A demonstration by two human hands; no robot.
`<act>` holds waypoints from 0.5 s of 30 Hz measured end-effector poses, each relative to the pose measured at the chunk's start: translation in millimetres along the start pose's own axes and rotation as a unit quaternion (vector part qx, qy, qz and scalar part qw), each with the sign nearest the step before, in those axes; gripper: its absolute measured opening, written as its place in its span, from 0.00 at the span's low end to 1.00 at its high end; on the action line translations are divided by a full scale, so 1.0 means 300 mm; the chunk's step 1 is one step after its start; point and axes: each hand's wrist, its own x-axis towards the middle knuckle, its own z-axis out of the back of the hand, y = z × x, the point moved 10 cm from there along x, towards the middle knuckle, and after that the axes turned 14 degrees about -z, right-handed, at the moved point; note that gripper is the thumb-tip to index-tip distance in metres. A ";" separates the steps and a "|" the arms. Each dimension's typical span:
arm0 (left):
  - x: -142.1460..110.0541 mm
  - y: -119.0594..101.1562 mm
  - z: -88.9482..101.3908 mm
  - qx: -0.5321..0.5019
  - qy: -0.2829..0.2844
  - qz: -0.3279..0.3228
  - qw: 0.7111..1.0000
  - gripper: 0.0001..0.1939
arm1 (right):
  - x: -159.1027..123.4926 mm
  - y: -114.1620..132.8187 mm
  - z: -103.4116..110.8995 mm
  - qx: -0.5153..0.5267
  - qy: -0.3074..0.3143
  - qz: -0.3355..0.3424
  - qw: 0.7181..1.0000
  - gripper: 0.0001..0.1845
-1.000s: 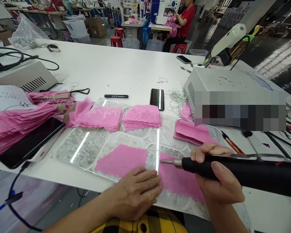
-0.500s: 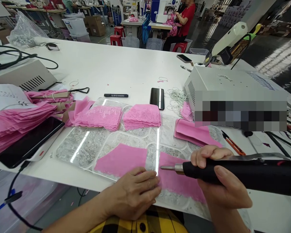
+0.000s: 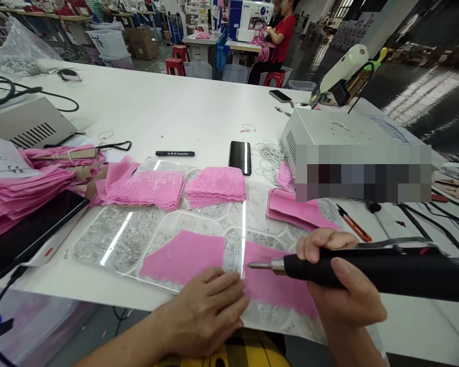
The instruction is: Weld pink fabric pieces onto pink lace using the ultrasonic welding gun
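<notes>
My right hand (image 3: 342, 285) is wrapped round a thick black hand tool (image 3: 367, 270) whose metal tip (image 3: 258, 265) points left, just above a pink lace piece (image 3: 279, 285). My left hand (image 3: 210, 311) lies flat, fingers together, pressing the near edge of a clear plastic template (image 3: 118, 239) over another pink lace piece (image 3: 183, 255). The tool tip sits near the template's right edge.
Stacks of pink lace (image 3: 216, 186) lie behind the template, more pink bundles (image 3: 19, 188) at left. A phone (image 3: 240, 156), a marker (image 3: 175, 153), a white machine box (image 3: 329, 137), orange snips (image 3: 354, 227) and a second phone (image 3: 30, 232) surround it. A person in red (image 3: 279, 35) sits far back.
The tool tip has slid slightly left toward the template edge. The camera has shifted, so everything sits a bit further left. My left hand stays pressed down.
</notes>
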 end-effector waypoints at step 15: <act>-0.005 0.117 -0.108 0.087 0.046 0.099 0.990 0.18 | -0.011 0.047 0.097 -0.038 -0.130 0.085 0.987 0.04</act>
